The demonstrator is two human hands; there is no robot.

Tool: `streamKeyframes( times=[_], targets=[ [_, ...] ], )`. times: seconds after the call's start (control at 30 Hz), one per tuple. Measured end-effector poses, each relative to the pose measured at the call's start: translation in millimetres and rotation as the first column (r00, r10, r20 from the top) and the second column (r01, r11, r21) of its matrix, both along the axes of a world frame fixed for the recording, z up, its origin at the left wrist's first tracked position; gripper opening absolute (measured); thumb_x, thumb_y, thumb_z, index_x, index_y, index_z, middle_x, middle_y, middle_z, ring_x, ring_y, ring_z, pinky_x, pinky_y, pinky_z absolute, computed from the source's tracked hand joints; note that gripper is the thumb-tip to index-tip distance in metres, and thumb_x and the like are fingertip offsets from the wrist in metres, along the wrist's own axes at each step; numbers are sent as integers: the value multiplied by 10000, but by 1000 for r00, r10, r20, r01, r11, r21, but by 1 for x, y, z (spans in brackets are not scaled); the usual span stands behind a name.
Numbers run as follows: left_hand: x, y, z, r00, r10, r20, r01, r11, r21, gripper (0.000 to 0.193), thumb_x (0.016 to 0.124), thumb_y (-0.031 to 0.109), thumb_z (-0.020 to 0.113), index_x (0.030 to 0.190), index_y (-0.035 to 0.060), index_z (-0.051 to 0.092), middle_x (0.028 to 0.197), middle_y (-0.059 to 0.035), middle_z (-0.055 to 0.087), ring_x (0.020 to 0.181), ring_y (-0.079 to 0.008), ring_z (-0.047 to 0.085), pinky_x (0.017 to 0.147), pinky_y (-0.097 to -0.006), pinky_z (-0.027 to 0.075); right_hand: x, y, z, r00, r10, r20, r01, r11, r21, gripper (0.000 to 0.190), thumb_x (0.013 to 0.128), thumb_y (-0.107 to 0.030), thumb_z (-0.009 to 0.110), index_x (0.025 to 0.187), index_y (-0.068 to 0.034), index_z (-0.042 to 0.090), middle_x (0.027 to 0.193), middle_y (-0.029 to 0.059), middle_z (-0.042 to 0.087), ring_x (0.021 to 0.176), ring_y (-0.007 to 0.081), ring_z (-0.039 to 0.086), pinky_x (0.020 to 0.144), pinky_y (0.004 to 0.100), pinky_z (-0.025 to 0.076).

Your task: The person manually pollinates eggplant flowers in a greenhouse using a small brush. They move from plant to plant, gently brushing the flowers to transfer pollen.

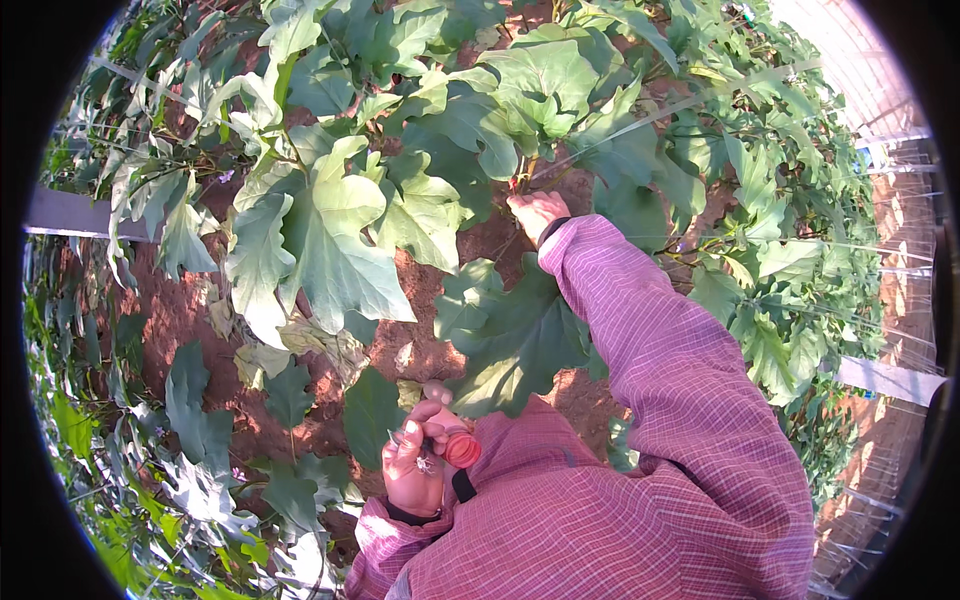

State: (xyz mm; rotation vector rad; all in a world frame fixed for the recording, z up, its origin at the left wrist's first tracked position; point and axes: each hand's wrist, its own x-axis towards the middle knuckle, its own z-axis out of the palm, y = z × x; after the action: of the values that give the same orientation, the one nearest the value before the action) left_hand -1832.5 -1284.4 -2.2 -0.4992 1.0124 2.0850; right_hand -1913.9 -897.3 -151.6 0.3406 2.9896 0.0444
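Low before my body, my left hand is curled, palm up, around a small pinkish-red container with a ringed round end. A thin dark piece with pale, thread-like bits lies against its fingers; what it is I cannot tell. My right hand reaches out among the leaves of a broad-leaved plant, at the base of a stem. Its fingers are bent, and a small red spot shows at their tips. Whether they grip anything is hidden. A large lobed leaf hangs below that forearm.
Leafy plants crowd both sides, some with small purple flowers. Thin strings cross above them. Flat pale bars stand at left and right. Reddish soil with withered leaves shows between the plants.
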Motion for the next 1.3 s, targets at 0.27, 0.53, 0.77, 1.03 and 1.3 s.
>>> streamKeyframes(
  times=[0.27,0.53,0.77,1.03,1.3],
  targets=[
    [-16,17,-9,995,81,61,-80,997,-14,350,924,221,537,1087,-88,559,883,-82,605,725,-134,508,718,-287,440,6,37,-79,987,58,-152,-33,986,161,248,870,-167,438,1073,-150,579,986,23,655,960,183,584,804,395,366],
    [-29,27,-15,993,81,86,-78,996,-35,328,921,193,538,1085,-90,560,899,-81,612,735,-141,518,718,-282,439,-11,41,-78,996,-84,-19,86,991,99,239,862,-173,472,1066,-158,595,1015,3,656,1020,162,580,840,374,373],
    [-32,30,-17,992,85,95,-83,996,-27,305,920,188,538,1055,-84,574,935,-85,617,727,-139,516,707,-280,435,-13,38,-91,996,-83,-36,85,994,74,247,849,-136,428,1047,-152,575,935,28,666,920,191,620,795,400,355],
    [-48,49,1,996,-68,-54,64,995,-78,289,904,220,565,883,-63,619,1023,-129,594,715,-132,513,700,-284,431,-5,37,-71,930,-243,-276,197,963,-185,196,854,-177,495,1010,-122,601,910,75,666,864,257,628,737,402,382],
    [-119,142,50,734,-446,-511,423,890,-169,113,874,69,567,842,-18,631,1017,-167,589,1057,-223,540,839,-354,461,16,41,-17,100,-919,-381,289,393,-873,368,934,-322,488,762,-17,600,746,78,599,678,211,583,661,345,440]
  ],
)
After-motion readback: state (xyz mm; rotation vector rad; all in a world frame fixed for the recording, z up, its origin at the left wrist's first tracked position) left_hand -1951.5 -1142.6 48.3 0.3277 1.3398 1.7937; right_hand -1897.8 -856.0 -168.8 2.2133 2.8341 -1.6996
